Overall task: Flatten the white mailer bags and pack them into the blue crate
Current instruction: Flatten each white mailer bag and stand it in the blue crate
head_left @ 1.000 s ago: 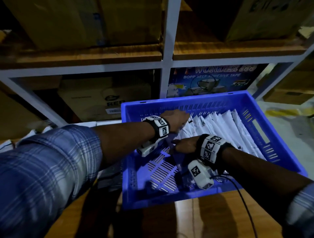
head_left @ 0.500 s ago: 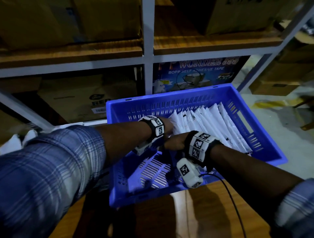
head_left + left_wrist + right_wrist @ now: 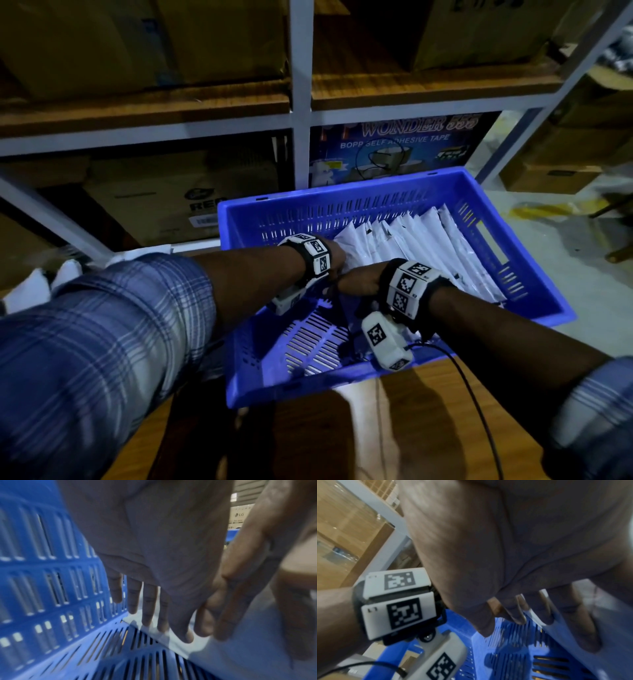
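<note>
The blue crate (image 3: 342, 209) sits on a wooden table. A row of white mailer bags (image 3: 431, 240) stands on edge in its right half, leaning right. My left hand (image 3: 337, 262) and right hand (image 3: 359, 284) meet at the left end of the row. In the left wrist view the left hand (image 3: 147, 608) has straight fingers lying on the end bag (image 3: 240, 655), near the slotted crate wall (image 3: 42, 588). In the right wrist view the right hand (image 3: 530, 608) presses flat fingers on the same bag (image 3: 616, 635). The crate's left half shows bare slotted floor (image 3: 315, 346).
A metal rack with a white post (image 3: 301, 102) stands just behind the crate, holding cardboard boxes and a blue tape carton (image 3: 394, 147). More white bags (image 3: 34, 291) lie at the far left. A black cable (image 3: 479, 411) trails over the table (image 3: 376, 442). Concrete floor (image 3: 565, 274) lies to the right.
My left hand has drawn back from near the far crate wall toward the right hand. Both hands stay against the end bag. The head view has shifted a little.
</note>
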`<state>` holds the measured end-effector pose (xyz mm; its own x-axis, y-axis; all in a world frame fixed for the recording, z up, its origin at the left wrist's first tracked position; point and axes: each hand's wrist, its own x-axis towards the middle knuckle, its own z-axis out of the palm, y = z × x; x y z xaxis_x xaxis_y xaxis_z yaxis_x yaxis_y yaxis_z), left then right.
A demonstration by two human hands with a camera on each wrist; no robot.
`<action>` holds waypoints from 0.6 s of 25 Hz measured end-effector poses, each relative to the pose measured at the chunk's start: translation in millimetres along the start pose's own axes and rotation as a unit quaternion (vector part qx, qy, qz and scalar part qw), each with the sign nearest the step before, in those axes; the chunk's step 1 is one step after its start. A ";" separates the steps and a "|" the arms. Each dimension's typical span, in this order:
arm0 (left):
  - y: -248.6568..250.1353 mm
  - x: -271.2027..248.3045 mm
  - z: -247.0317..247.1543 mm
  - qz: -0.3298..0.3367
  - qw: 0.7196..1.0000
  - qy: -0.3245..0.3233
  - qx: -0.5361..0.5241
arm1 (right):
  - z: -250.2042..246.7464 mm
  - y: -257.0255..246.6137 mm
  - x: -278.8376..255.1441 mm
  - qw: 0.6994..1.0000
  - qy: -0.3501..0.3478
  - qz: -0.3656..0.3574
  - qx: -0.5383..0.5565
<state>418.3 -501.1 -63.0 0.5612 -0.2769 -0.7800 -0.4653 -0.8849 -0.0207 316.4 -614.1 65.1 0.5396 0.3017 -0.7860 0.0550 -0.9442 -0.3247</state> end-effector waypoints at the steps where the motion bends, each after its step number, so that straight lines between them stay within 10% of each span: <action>1: -2.8 -9.1 -0.1 0.000 1.000 0.012 -0.014 | 2.1 -2.1 -2.2 1.000 0.000 -0.004 0.023; 8: 8.5 -105.2 -25.7 -0.007 0.993 0.115 -0.001 | -7.5 -22.2 -33.4 0.998 0.016 -0.024 0.054; 15: 1.2 -218.2 -33.3 -0.026 0.931 0.341 -0.130 | -9.6 -52.4 -94.2 0.965 0.240 -0.072 -0.074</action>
<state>318.0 -454.2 128.0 0.9238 -0.3253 -0.2021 -0.2930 -0.9402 0.1739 270.7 -594.2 161.2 0.8429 0.3682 -0.3924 0.2585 -0.9166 -0.3049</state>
